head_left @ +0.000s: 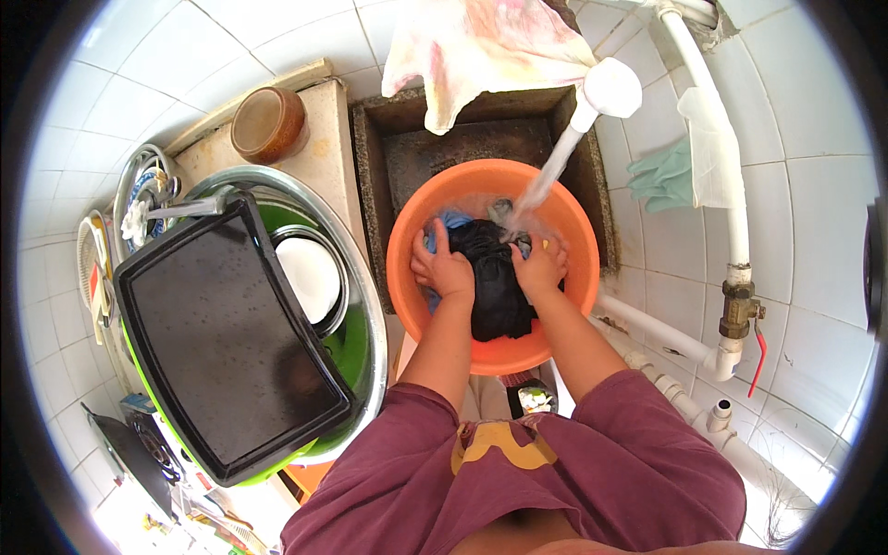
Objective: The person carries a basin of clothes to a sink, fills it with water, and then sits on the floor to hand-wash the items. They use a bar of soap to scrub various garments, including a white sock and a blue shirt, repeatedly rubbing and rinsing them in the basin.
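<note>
An orange plastic basin (402,231) sits over a dark stone sink (370,157), with wet clothes and sudsy water inside. Uppermost in the middle is a black garment (498,287); blue cloth (453,218) and some grey fabric show around it. My left hand (444,268) grips the laundry at the basin's left side, thumb up and fingers curled into the cloth. On the right side, my right hand (539,266) closes on the bunched fabric, fingertips partly hidden. Water (546,176) pours from a white tap (610,88) into the basin just beyond my right hand.
Left of the sink, a black tray (222,333) leans across a large metal basin (375,361) with a white bowl (307,280). A brown pot (268,125) stands behind. A stained cloth (481,46) hangs above the sink; white pipes (737,222) and a green glove (664,176) line the right wall.
</note>
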Demonstrator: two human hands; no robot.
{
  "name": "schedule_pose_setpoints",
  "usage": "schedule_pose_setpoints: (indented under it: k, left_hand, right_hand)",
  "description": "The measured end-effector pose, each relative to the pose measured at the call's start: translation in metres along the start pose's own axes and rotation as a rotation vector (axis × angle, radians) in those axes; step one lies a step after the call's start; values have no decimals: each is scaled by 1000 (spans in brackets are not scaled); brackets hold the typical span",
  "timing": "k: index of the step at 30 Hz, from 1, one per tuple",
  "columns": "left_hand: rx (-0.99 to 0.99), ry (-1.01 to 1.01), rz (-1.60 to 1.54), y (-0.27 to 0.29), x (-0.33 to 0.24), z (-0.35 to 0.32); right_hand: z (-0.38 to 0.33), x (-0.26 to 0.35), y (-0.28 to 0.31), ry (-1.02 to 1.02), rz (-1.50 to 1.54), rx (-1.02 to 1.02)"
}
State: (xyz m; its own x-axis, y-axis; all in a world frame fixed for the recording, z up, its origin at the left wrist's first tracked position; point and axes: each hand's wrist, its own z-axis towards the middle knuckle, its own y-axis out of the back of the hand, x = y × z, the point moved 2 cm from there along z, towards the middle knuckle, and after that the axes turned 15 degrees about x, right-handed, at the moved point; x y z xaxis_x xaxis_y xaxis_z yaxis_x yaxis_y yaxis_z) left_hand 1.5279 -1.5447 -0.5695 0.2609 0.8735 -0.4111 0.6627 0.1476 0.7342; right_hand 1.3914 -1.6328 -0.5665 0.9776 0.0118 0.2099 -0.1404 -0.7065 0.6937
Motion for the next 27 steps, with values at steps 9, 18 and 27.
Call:
schedule_pose_setpoints:
  k: [9, 18, 27]
  left_hand:
    - [131, 33, 265, -28, 8, -7]
    - [82, 70, 205, -30, 3, -5]
    - [87, 2, 189, -38, 6, -3]
  right_hand:
    - [36, 7, -25, 331, -244, -91]
    - [68, 0, -6, 385, 82, 254]
    - [82, 35, -24, 547, 20, 346]
